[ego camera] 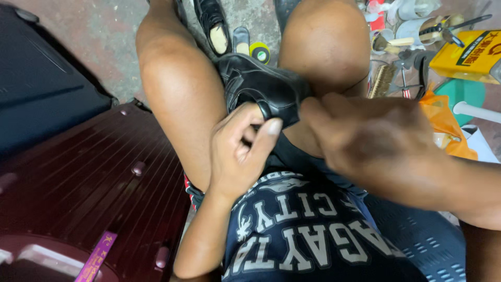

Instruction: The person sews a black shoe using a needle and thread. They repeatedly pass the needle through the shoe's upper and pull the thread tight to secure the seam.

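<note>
Rough concrete floor [104,36] in the background, person sitting low with bare knees up, so everything's happening right in the lap. Black leather shoe [263,86] sits wedged between the two knees, resting against the thighs. Left hand [241,149] has its fingers curled in tight and the thumb pressed on the shoe's near edge, pinching the leather. Right hand [376,141] is blurry, but its fingertips are closed on the shoe's right end, so both hands have hold of it.

Moving outward: a second black shoe [213,23] lies on the floor past the knees, with a yellow-and-black tape roll [259,52] just beside it. Off to the right there's a cluttered pile with a yellow tin [469,57], a brush [382,81], pliers [412,70] and an orange plastic bag [443,120]. On the left, a dark red ribbed suitcase [88,183] lies flat, and a dark blue suitcase [42,78] is behind it
</note>
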A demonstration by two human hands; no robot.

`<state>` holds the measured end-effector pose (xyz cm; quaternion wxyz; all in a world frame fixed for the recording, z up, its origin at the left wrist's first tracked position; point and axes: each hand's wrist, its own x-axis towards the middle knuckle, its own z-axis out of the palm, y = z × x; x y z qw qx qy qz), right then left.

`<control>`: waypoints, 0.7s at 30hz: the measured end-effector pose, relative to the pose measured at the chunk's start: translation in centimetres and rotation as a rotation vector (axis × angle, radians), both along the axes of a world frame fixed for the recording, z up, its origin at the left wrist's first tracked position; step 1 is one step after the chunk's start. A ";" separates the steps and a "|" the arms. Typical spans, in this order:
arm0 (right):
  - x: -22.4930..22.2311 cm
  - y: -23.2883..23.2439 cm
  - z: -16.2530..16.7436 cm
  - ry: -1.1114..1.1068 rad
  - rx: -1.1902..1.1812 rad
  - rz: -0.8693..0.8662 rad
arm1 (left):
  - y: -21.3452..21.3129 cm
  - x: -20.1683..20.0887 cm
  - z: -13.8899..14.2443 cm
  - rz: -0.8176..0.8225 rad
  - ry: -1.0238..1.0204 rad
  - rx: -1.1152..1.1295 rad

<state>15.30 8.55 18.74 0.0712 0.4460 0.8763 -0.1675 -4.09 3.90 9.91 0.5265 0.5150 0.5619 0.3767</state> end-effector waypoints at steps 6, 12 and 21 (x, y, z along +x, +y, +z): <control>2.6 -0.2 0.6 0.140 0.011 -0.127 | -1.4 -3.6 2.4 0.293 0.284 -0.042; 2.8 -0.8 0.7 0.146 0.048 -0.226 | -1.4 -2.0 3.7 0.126 0.442 0.344; 2.8 -1.2 0.3 0.141 -0.026 -0.287 | -1.0 -0.8 0.2 -0.121 0.137 0.193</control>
